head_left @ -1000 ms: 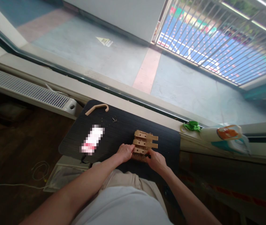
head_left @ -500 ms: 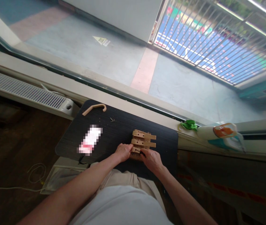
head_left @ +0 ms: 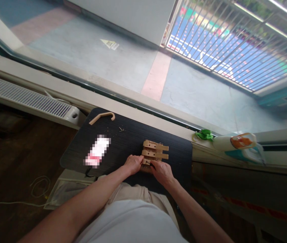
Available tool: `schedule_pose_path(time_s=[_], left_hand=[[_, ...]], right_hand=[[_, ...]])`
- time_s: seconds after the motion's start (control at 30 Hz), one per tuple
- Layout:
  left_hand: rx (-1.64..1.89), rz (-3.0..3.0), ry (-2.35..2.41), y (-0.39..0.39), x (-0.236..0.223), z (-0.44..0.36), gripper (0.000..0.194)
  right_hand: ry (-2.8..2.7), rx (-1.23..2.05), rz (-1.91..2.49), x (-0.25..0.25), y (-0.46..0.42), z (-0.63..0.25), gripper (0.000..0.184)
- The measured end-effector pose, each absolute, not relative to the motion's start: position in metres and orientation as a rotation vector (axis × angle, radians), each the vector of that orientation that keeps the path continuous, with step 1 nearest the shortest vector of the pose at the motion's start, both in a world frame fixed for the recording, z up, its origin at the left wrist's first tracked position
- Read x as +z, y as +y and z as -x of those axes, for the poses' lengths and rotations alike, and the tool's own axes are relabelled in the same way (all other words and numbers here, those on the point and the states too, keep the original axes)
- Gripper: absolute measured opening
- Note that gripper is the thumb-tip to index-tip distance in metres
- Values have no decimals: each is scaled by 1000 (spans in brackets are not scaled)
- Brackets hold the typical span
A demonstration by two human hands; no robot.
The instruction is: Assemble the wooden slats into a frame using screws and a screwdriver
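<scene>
A brown, rough-looking block (head_left: pixel 147 169) lies at the front of the dark table, with pale wooden strips (head_left: pixel 156 155) across it. Dark holes dot the two farther strips, and their right ends stick out past the block. My left hand (head_left: pixel 134 164) is closed on the left end of the nearest wooden strip (head_left: pixel 146 162). From the right, my right hand (head_left: pixel 163 171) reaches over that same strip, its fingers pinched close to a small dark spot on it. Whatever sits between those fingertips is too small to make out.
On the black table (head_left: pixel 130 141) lie a hooked wooden piece (head_left: pixel 102 115), several small metal screw-like bits (head_left: pixel 121 129) and a blurred-out rectangle (head_left: pixel 97 151). A green crumpled item (head_left: pixel 205 134) and a white bottle (head_left: pixel 223 143) occupy the windowsill. A radiator (head_left: pixel 32 96) stands at left.
My right hand has shifted slightly left along the nearest strip, its fingers still pinched. My left hand and the block stay where they were.
</scene>
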State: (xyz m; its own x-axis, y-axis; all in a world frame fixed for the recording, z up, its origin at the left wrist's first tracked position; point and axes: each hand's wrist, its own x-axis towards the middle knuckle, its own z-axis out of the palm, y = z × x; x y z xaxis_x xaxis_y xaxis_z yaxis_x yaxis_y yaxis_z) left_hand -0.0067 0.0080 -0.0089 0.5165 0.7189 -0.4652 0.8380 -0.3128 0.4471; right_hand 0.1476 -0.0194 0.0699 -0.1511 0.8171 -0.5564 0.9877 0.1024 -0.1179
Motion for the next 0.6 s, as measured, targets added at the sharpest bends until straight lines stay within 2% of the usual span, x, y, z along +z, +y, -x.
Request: schedule_pose_path(time_s=[0.33, 0.47, 0.6], left_hand=[[-206, -2140, 1244, 8, -13, 7, 24], [-207, -2129, 1244, 7, -14, 7, 23], [-203, -2134, 1253, 7, -13, 6, 24]], right_hand=[[2090, -595, -1532, 70, -2, -138, 25], [2054, -599, -1610, 63, -3, -135, 23], [1859, -667, -1892, 55, -8, -136, 27]])
